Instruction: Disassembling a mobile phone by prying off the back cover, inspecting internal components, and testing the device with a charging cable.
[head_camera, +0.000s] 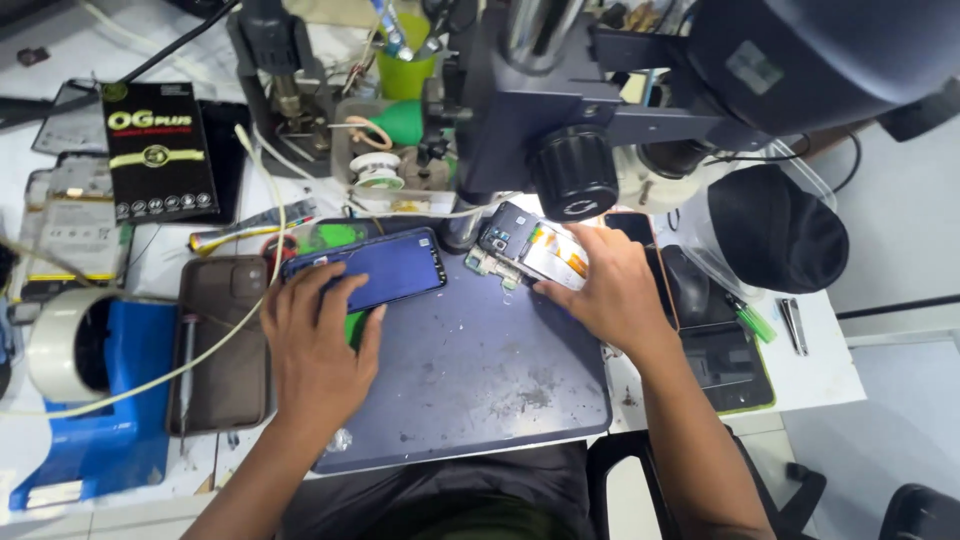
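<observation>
The left hand (318, 345) lies flat, fingers spread, with its fingertips pressing on the near edge of a blue-screened phone (372, 268); it is not clenched around the phone, only resting on top of it. The phone lies face up on the upper left part of a grey work mat (470, 390), tilted so its far end points toward the right hand. Just left of the left hand's wrist sits a brown phone case (222, 345) with a white cable (200, 355) running across it, and farther left a roll of tape (62, 345) rests on a blue box (100, 440). The right hand (605, 290) is closed around an opened phone body (535, 250), fingers curled over its right side and thumb at its near edge, holding it tilted at the far edge of the mat. The phone body shows a dark camera block and a white and orange inside. Right above that grip hangs the black knob of a microscope (575, 170). To the right of the right hand a black mouse (688, 285) lies near a green-handled tool (755, 322) and metal tweezers (792, 325).
</observation>
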